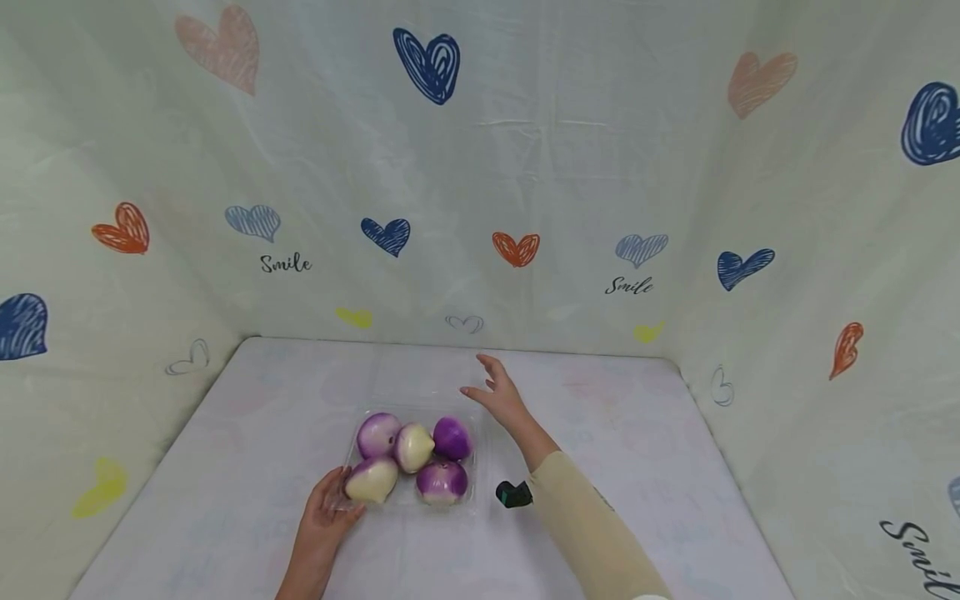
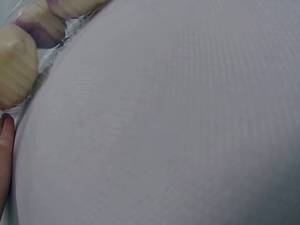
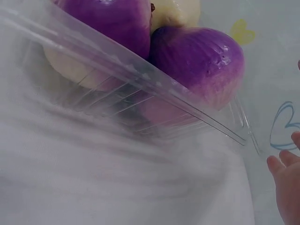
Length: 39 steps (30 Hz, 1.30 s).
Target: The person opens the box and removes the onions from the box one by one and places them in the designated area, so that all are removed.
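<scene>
A clear plastic container (image 1: 405,497) holds several purple-and-white turnips (image 1: 442,482). My left hand (image 1: 326,502) grips its near left corner, thumb along the front and fingers at the left side; in the left wrist view only part of a finger (image 2: 5,150) shows beside the container's edge. Beyond the container's far right corner, my right hand (image 1: 501,398) is raised with fingers spread and nothing in them. Its fingertips also appear at the edge of the right wrist view, apart from the container wall (image 3: 117,105). A faint transparent lid (image 1: 416,392) seems to lie behind the turnips.
The white table (image 1: 622,467) spreads around the container. Its back edge meets a hanging sheet (image 1: 480,183) printed with hearts, which also closes off both sides. A small dark object (image 1: 513,494) shows beside my right sleeve (image 1: 585,517).
</scene>
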### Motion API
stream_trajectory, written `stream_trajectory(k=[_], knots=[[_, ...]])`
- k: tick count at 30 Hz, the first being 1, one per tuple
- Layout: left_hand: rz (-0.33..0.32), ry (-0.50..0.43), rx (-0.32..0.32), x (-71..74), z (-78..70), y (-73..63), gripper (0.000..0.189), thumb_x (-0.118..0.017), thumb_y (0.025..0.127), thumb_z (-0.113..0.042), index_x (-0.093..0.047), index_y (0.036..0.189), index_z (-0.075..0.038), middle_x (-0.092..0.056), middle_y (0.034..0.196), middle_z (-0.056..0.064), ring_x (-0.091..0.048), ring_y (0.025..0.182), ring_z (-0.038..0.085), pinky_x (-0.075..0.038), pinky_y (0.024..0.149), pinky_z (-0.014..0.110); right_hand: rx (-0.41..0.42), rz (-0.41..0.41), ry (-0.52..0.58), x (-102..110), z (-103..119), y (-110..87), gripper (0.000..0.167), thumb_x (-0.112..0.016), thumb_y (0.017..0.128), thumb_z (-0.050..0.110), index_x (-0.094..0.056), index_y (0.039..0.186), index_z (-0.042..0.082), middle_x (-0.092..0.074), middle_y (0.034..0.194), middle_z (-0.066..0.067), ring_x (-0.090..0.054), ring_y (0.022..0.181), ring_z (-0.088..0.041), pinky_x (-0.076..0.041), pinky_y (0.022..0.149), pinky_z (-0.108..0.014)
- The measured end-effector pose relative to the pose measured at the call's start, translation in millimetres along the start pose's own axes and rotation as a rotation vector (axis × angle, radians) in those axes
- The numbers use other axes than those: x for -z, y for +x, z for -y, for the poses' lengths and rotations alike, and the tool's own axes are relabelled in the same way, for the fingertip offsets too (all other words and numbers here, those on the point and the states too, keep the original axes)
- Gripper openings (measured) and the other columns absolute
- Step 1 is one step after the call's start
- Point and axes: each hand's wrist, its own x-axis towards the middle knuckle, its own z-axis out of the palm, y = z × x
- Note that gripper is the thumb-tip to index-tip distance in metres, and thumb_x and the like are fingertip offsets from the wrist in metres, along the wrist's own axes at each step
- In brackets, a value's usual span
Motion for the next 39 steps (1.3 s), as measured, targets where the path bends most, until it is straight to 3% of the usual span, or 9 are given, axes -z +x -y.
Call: stream_trajectory(k=[7, 13, 21, 29, 39], knots=[[-0.016, 0.001, -0.011, -1.8, 1.1, 0.1, 0.072, -0.062, 0.087, 0.012, -0.022, 0.146, 0.005, -0.047, 0.135, -0.023, -0.040, 0.122, -0.014, -0.034, 0.099, 0.011, 0.035, -0.004, 0.005, -0.5, 0.7, -6.9, 0.067, -0.073, 0.088, 0.013, -0.039, 0.144, 0.003, -0.041, 0.148, -0.014, -0.032, 0.139, -0.031, -0.030, 0.112, -0.045], [-0.028, -0.006, -0.042, -1.2, 2.2, -0.6, 0.070, -0.061, 0.086, 0.015, -0.027, 0.146, 0.003, -0.050, 0.134, -0.023, -0.042, 0.122, -0.011, -0.036, 0.098, 0.012, 0.051, 0.043, 0.014, -4.1, 1.6, -17.1, 0.062, -0.074, 0.088, 0.014, -0.044, 0.141, 0.003, -0.047, 0.143, -0.013, -0.038, 0.135, -0.030, -0.033, 0.110, -0.043], [0.007, -0.045, -0.069, -0.5, 2.4, -0.2, 0.069, -0.058, 0.087, 0.017, -0.026, 0.146, 0.003, -0.050, 0.135, -0.023, -0.041, 0.123, -0.012, -0.040, 0.097, 0.015, 0.071, 0.082, 0.014, -9.4, 4.4, -33.0, 0.059, -0.075, 0.085, 0.012, -0.048, 0.137, 0.004, -0.051, 0.138, -0.012, -0.044, 0.129, -0.030, -0.038, 0.106, -0.044], [0.018, -0.045, -0.067, 0.7, 3.3, 1.5, 0.069, -0.058, 0.087, 0.018, -0.026, 0.146, 0.003, -0.049, 0.135, -0.022, -0.041, 0.122, -0.014, -0.045, 0.094, 0.019, 0.112, 0.142, 0.016, -14.1, 1.7, -46.2, 0.056, -0.073, 0.085, 0.008, -0.050, 0.136, 0.002, -0.051, 0.137, -0.016, -0.045, 0.125, -0.034, -0.038, 0.103, -0.053], [0.034, -0.068, -0.087, -0.8, 2.1, 0.7, 0.067, -0.056, 0.087, 0.018, -0.029, 0.146, 0.000, -0.048, 0.137, -0.019, -0.040, 0.123, -0.012, -0.046, 0.093, 0.019, 0.100, 0.277, -0.181, -12.3, 9.2, -55.2, 0.057, -0.078, 0.084, 0.020, -0.053, 0.134, 0.008, -0.051, 0.135, -0.007, -0.045, 0.126, -0.028, -0.036, 0.106, -0.047]])
